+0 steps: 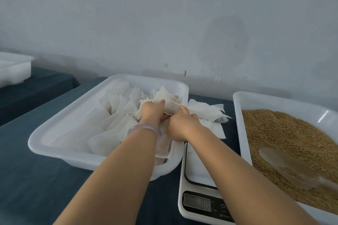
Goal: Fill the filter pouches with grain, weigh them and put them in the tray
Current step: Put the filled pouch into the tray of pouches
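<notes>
Head view only. Both hands deep in the white tray on the left: left hand, bangle at the wrist, closed on a filter pouch at the tray's right side; right hand pinched on the same pouch from the near edge. More pouches heaped and laid flat across the tray, a loose stack of empty ones just beside it on the blue cloth. Scale between the trays, platform bare where visible. Grain in the right-hand tray, scoop resting on it.

Probably best: set the pouch down flat, mouth kept upward, release gently to avoid spilling.

Hard to tell whether the held pouch is full or empty; fingertips buried in fabric. Scale reading illegible, platform partly hidden under the right forearm.
</notes>
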The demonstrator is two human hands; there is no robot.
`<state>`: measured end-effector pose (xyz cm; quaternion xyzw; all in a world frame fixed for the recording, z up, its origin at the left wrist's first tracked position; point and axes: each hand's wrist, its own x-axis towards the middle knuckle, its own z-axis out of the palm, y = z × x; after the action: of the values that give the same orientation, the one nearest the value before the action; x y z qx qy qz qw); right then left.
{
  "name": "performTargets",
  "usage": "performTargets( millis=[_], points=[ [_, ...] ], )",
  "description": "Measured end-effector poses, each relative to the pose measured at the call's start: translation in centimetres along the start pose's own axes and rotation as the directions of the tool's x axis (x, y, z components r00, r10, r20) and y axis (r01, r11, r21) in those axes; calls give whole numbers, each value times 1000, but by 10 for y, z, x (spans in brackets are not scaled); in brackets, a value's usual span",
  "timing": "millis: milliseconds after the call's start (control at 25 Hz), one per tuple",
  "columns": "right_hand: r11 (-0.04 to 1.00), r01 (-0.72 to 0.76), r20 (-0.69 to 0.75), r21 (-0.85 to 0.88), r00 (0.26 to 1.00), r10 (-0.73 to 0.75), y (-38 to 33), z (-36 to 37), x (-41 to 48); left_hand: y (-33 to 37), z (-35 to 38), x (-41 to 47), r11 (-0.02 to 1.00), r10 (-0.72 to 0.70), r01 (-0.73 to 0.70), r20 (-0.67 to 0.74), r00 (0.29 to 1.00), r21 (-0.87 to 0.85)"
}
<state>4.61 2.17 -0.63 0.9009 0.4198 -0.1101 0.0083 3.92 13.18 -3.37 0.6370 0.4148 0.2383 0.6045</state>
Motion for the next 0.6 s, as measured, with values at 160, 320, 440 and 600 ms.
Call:
performTargets(
  millis=[160, 320, 440, 600],
  points=[
    [996, -8, -16, 93, 1000, 10, 1, 4, 0, 1, -9, 3, 993, 105, -97, -145, 984, 66],
    [889, 105, -407, 445, 908, 96, 15, 6, -6, 6, -11, -5, 974, 212, -188, -200, 957, 130],
    [880, -60, -348, 471, 904, 248, 47, -9, -8, 16, -6, -20, 896, 429, -394, -172, 887, 206],
    [982, -174, 134, -76, 974, 183, 76, -17, -14, 28, 22, -57, 697, 641, -692, 268, 719, 187]
  ],
)
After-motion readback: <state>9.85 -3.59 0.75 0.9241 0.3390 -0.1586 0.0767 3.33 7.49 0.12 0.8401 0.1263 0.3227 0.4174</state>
